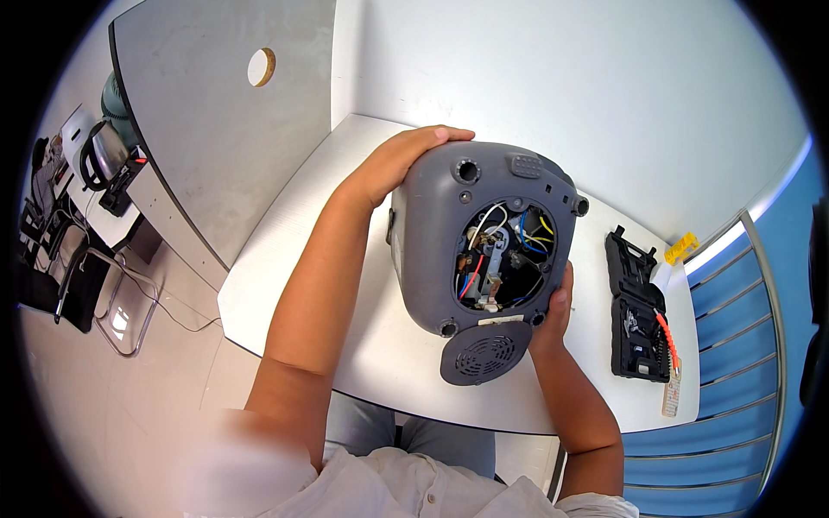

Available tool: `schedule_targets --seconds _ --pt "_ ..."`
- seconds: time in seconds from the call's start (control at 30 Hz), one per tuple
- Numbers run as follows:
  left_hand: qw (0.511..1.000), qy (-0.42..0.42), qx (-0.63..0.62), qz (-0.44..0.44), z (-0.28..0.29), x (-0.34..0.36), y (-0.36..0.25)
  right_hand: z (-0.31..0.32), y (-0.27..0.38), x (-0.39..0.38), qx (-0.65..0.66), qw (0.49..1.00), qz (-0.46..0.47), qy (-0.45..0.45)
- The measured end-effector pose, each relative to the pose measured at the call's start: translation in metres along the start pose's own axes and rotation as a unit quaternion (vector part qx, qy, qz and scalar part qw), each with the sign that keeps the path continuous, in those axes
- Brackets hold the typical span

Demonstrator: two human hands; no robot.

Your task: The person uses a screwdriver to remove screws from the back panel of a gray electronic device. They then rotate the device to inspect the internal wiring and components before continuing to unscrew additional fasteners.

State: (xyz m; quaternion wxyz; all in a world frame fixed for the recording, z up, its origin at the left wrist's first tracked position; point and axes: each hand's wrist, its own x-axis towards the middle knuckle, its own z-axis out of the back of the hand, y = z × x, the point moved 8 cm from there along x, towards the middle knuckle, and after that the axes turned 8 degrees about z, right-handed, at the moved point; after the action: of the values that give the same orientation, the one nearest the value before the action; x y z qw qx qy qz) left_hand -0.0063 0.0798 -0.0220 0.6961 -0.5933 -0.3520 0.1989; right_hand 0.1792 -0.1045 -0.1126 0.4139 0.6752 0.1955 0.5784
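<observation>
A dark grey rice cooker (425, 242) is tipped over the white table with its underside facing me. The round opening in its base shows white, red, blue and yellow wires (475, 272) and metal parts. Below the opening hangs a round vented bottom cover (486, 354), touching the lower rim. My left hand (406, 160) grips the upper left edge, its fingers reaching over the far side. Low on the right side, my right hand (555, 324) holds the body with the thumb showing; its other fingers are mostly hidden.
On the table's right lies an open black tool case (637, 328) with an orange flexible shaft (665, 335). A yellow object (681, 249) is behind it. A metal railing (768, 293) borders the right; a grey partition (216, 112) stands left. Further left are a kettle (110, 148) and a chair (125, 289).
</observation>
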Motion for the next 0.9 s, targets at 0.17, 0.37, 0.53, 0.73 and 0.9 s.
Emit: schedule_targets --seconds 0.17,0.37,0.53,0.73,0.9 --pt "1.0 -0.008 -0.004 0.006 0.0011 -0.0003 0.0018 -0.0069 0.0084 0.004 -0.01 1.0 -0.009 -0.026" --pt "1.0 -0.003 -0.002 0.0 0.0001 -0.0008 0.0002 -0.0033 0.0063 0.0033 -0.037 0.999 -0.001 -0.023" --pt "1.0 0.001 -0.007 0.002 0.0009 0.0 0.0019 -0.0019 0.0052 0.0033 -0.05 0.999 0.002 -0.023" --pt "1.0 -0.005 0.002 0.003 0.0015 -0.0002 0.0017 -0.0026 0.0057 0.0034 -0.049 0.999 0.003 -0.019" --pt "1.0 0.0 0.001 -0.003 0.0014 0.0014 0.0029 -0.0024 0.0042 0.0025 -0.04 0.999 0.004 -0.014"
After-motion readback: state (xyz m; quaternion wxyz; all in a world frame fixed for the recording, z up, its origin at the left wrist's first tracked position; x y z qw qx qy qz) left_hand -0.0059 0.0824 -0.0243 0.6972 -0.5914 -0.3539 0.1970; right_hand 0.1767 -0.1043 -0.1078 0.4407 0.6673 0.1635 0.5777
